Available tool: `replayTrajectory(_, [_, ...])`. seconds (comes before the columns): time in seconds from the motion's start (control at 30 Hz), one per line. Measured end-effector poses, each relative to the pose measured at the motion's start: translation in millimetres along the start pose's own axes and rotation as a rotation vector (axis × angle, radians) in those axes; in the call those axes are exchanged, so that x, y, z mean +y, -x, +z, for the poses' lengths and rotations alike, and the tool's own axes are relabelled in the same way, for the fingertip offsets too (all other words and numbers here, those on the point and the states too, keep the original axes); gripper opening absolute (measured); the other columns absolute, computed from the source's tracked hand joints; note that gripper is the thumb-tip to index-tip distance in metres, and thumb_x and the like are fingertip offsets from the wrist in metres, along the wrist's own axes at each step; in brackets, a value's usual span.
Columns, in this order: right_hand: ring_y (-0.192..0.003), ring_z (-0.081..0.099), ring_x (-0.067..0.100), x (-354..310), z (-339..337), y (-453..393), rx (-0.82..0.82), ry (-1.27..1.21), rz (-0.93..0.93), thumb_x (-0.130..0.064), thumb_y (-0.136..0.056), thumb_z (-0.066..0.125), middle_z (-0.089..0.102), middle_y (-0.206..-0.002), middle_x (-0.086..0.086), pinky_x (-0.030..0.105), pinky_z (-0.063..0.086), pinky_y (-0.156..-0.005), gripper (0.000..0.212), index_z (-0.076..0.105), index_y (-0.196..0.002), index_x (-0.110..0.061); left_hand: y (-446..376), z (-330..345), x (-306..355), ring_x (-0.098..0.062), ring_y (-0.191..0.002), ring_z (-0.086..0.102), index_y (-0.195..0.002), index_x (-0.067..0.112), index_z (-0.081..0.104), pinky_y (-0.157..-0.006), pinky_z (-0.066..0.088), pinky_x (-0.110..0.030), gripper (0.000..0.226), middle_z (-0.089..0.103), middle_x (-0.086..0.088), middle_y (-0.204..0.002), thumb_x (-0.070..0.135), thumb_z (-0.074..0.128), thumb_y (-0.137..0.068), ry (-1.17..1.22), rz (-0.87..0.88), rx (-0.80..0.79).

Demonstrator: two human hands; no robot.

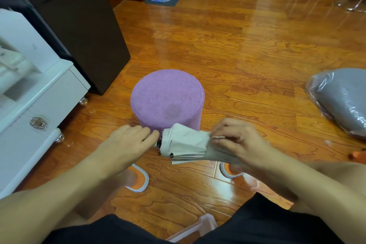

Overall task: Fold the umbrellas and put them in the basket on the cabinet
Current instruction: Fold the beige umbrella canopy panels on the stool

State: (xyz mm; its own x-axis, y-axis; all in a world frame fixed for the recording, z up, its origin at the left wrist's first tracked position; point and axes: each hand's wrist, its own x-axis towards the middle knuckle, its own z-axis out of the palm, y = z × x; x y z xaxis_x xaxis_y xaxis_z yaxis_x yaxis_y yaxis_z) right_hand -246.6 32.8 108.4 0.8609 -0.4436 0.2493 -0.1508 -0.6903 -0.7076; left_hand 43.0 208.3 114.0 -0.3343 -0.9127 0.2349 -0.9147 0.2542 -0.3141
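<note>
A collapsed pale grey-white umbrella (pixel 186 143) lies crosswise in front of me, above the floor, its canopy folds bunched. My right hand (pixel 235 138) grips the canopy at its right part, fingers curled over the folds and pinching a thin white strap. My left hand (pixel 128 140) is at the umbrella's left end, its fingertips against the dark tip; the fingers look curled there, but the hold itself is hidden. A white cabinet (pixel 39 97) stands at the left. No basket is visible.
A round pink stool (pixel 168 97) stands just beyond the umbrella. A dark tall cabinet (pixel 79 25) rises behind the white one. A grey plastic-wrapped bundle (pixel 344 101) lies on the wooden floor at right. My orange-and-white slippers (pixel 138 180) are below my hands.
</note>
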Motion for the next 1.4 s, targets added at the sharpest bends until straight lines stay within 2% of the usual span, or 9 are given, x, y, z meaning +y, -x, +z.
replayTrajectory(0.17, [-0.112, 0.061, 0.019, 11, 2, 10, 0.102, 0.016, 0.02, -0.03, -0.092, 0.061, 0.067, -0.119, -0.005, 0.034, 0.048, -0.092, 0.023, 0.08, -0.091, -0.015, 1, 15, 14, -0.029, -0.088, 0.061, -0.135, 0.005, 0.058, -0.082, 0.042, -0.044, 0.055, 0.062, -0.007, -0.097, 0.032, 0.049, -0.088, 0.064, -0.346, -0.12])
replayTrajectory(0.37, [-0.1, 0.057, 0.019, 11, 11, 12, 0.03, 0.172, -0.132, -0.029, -0.098, 0.061, 0.063, -0.108, -0.001, 0.034, 0.044, -0.085, 0.02, 0.078, -0.094, -0.02, -2, 25, 36, -0.025, -0.053, 0.055, -0.092, 0.016, 0.05, -0.044, 0.034, -0.032, 0.037, 0.051, -0.001, -0.077, 0.027, 0.081, -0.078, 0.302, -0.257, -0.289])
replayTrajectory(0.5, [-0.093, 0.054, 0.014, -2, 19, 13, 0.027, 0.185, -0.208, -0.017, -0.096, 0.066, 0.062, -0.1, -0.004, 0.028, 0.04, -0.083, 0.011, 0.078, -0.096, -0.017, -2, 24, 40, -0.031, -0.072, 0.064, -0.096, 0.025, 0.022, -0.054, 0.036, -0.037, 0.044, 0.062, -0.001, -0.084, 0.028, 0.066, -0.09, 0.303, -0.309, -0.479])
replayTrajectory(0.63, [-0.094, 0.056, 0.022, -7, 23, 16, -0.021, 0.21, -0.261, -0.024, -0.102, 0.057, 0.062, -0.099, -0.005, 0.044, 0.044, -0.098, 0.021, 0.077, -0.097, -0.019, -7, 20, 42, -0.036, -0.07, 0.067, -0.097, 0.022, 0.029, -0.051, 0.035, -0.035, 0.043, 0.066, -0.006, -0.078, 0.032, 0.07, -0.087, 0.273, -0.43, -0.476])
replayTrajectory(0.73, [-0.095, 0.055, 0.024, -9, 22, 19, -0.034, 0.225, -0.27, -0.024, -0.104, 0.053, 0.061, -0.099, -0.004, 0.049, 0.042, -0.103, 0.024, 0.077, -0.1, -0.019, -10, 16, 40, -0.03, -0.041, 0.055, -0.081, 0.015, 0.049, -0.039, 0.024, -0.027, 0.038, 0.055, -0.003, -0.055, 0.009, 0.081, -0.062, 0.136, -0.301, -0.399])
replayTrajectory(0.8, [-0.096, 0.055, 0.025, -16, 22, 17, -0.048, 0.226, -0.302, -0.021, -0.103, 0.056, 0.063, -0.1, -0.002, 0.045, 0.047, -0.091, 0.021, 0.076, -0.101, -0.017, -14, 11, 45, -0.025, -0.032, 0.046, -0.069, 0.012, 0.053, -0.034, 0.025, -0.024, 0.018, 0.047, -0.004, -0.049, -0.004, 0.057, -0.063, 0.06, -0.237, -0.251])
replayTrajectory(1.1, [-0.086, 0.064, 0.014, -2, 22, 24, 0.114, 0.069, -0.021, -0.011, -0.094, 0.064, 0.067, -0.089, -0.008, 0.036, 0.05, -0.073, 0.013, 0.074, -0.094, -0.019, 2, 13, 43, -0.024, -0.047, 0.048, -0.084, 0.012, 0.066, -0.044, 0.035, -0.032, 0.063, 0.047, -0.001, -0.059, -0.008, 0.007, -0.088, -0.124, -0.078, 0.052])
replayTrajectory(1.23, [-0.076, 0.065, 0.004, -4, 20, 15, 0.205, -0.067, 0.161, -0.019, -0.089, 0.07, 0.069, -0.078, -0.015, 0.021, 0.046, -0.069, 0.009, 0.077, -0.087, -0.024, -2, 11, 38, -0.025, -0.054, 0.048, -0.086, 0.015, 0.058, -0.05, 0.035, -0.036, 0.018, 0.043, -0.002, -0.063, 0.0, 0.048, -0.09, -0.137, -0.157, 0.116])
replayTrajectory(1.4, [-0.079, 0.067, 0.008, -6, 16, 11, 0.097, -0.157, 0.254, -0.021, -0.085, 0.075, 0.072, -0.082, -0.016, 0.018, 0.046, -0.07, 0.004, 0.077, -0.083, -0.025, 2, 16, 40, -0.027, -0.057, 0.047, -0.092, 0.011, 0.067, -0.056, 0.029, -0.039, 0.017, 0.046, -0.003, -0.066, 0.003, 0.073, -0.078, -0.106, -0.296, 0.133])
